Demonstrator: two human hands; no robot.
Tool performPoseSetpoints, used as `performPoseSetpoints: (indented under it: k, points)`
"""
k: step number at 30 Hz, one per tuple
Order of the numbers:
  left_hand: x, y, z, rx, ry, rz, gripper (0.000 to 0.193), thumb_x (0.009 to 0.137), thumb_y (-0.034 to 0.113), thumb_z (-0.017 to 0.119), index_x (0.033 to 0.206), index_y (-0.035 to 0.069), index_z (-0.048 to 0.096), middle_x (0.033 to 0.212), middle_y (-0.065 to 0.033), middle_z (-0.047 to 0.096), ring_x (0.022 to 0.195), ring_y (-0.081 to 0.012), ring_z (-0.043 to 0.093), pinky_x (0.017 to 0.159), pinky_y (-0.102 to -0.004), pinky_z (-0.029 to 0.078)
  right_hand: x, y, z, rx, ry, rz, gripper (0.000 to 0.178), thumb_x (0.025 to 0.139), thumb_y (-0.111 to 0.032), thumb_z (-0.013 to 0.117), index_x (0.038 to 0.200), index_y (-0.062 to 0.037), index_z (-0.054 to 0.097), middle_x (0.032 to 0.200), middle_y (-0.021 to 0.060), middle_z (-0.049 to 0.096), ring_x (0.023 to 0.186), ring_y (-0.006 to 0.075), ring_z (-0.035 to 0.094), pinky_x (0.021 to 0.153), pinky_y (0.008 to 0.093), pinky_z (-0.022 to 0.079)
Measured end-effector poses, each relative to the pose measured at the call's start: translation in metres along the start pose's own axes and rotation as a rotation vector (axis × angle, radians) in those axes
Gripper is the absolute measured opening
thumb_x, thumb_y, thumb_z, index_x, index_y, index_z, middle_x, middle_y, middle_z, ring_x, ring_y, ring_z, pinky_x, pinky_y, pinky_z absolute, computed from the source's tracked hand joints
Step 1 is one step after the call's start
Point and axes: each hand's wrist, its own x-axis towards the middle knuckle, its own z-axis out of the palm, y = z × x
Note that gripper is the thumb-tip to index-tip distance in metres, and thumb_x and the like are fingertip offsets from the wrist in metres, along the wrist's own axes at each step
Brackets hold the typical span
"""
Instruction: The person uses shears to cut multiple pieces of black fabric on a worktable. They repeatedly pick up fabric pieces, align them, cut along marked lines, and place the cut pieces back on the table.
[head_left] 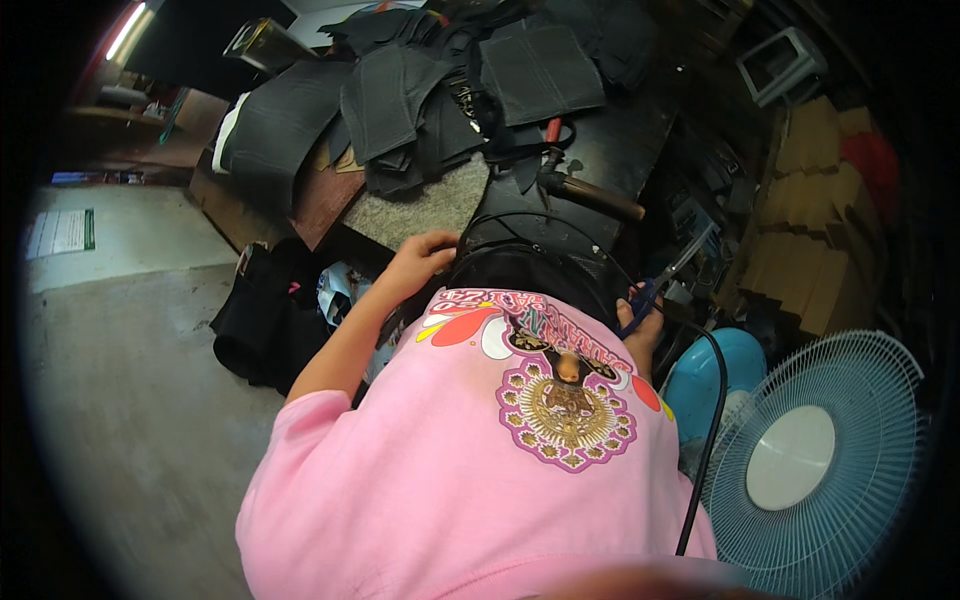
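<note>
My right hand (642, 318) is closed around the blue handles of a pair of scissors (685, 262), whose blades point up and away to the right. Across my lap lies a black fabric piece (510, 262) with a thin dark cord curving along it; its full shape is hidden by my pink shirt. At its left edge, my left hand (422, 262) has its fingers curled against the fabric. A hammer (600, 196) with a wooden handle rests on the dark bench surface just beyond, beside a red-handled tool (553, 130).
Stacks of dark grey stitched panels (392, 100) cover the bench, with a grey rough slab (425, 205) at its near edge. A fan (790, 458), a blue basin (715, 375) and stacked cardboard (810, 220) stand on the right. Black cloth (265, 325) lies at left.
</note>
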Motion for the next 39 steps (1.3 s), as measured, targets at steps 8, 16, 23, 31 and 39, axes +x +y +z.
performPoseSetpoints:
  k: [8,16,23,31,39]
  points:
    - [-0.132,-0.011,-0.038,0.166,-0.215,-0.554,0.019,0.084,0.022,0.063,0.090,0.005,0.064,0.082,-0.0019,0.064,0.077,-0.0109,0.058,0.067,-0.0252,0.045,-0.004,-0.002,-0.010,-0.165,-0.052,0.124,0.035,0.077,0.001,0.066,0.109,-0.0011,0.053,0.101,0.0044,0.056,0.091,0.0123,0.054,0.084,0.0252,0.044]
    - [-0.134,-0.050,-0.004,-0.039,0.038,-0.305,0.032,0.083,0.028,0.067,0.103,0.004,0.058,0.092,-0.0014,0.061,0.086,-0.0089,0.054,0.077,-0.0234,0.044,-0.003,-0.010,-0.007,-0.171,-0.092,0.049,0.027,0.075,0.000,0.067,0.101,-0.0022,0.058,0.093,0.0016,0.056,0.086,0.0114,0.053,0.080,0.0249,0.043]
    - [-0.119,-0.085,0.003,-0.240,0.051,-0.214,0.032,0.081,0.020,0.071,0.102,0.003,0.054,0.097,-0.0026,0.061,0.090,-0.0082,0.055,0.079,-0.0221,0.044,-0.010,-0.017,-0.009,-0.231,-0.144,0.059,0.028,0.074,0.003,0.066,0.100,-0.0028,0.057,0.092,0.0009,0.054,0.083,0.0105,0.052,0.078,0.0238,0.042]
    - [-0.081,-0.051,0.007,-0.416,-0.016,-0.073,0.039,0.082,0.013,0.070,0.113,0.000,0.050,0.108,-0.0064,0.059,0.100,-0.0102,0.054,0.088,-0.0230,0.042,-0.038,-0.019,-0.021,-0.285,-0.171,0.163,0.032,0.072,0.001,0.064,0.101,-0.0071,0.053,0.090,-0.0001,0.051,0.078,0.0088,0.046,0.074,0.0227,0.038]
    - [-0.036,-0.010,0.018,-0.371,-0.111,-0.046,0.052,0.081,0.011,0.070,0.125,-0.003,0.045,0.114,-0.0079,0.057,0.103,-0.0124,0.053,0.090,-0.0261,0.042,-0.061,0.025,-0.065,-0.087,-0.085,0.340,0.039,0.076,0.008,0.061,0.109,-0.0088,0.050,0.097,0.0022,0.052,0.084,0.0115,0.048,0.077,0.0271,0.041]
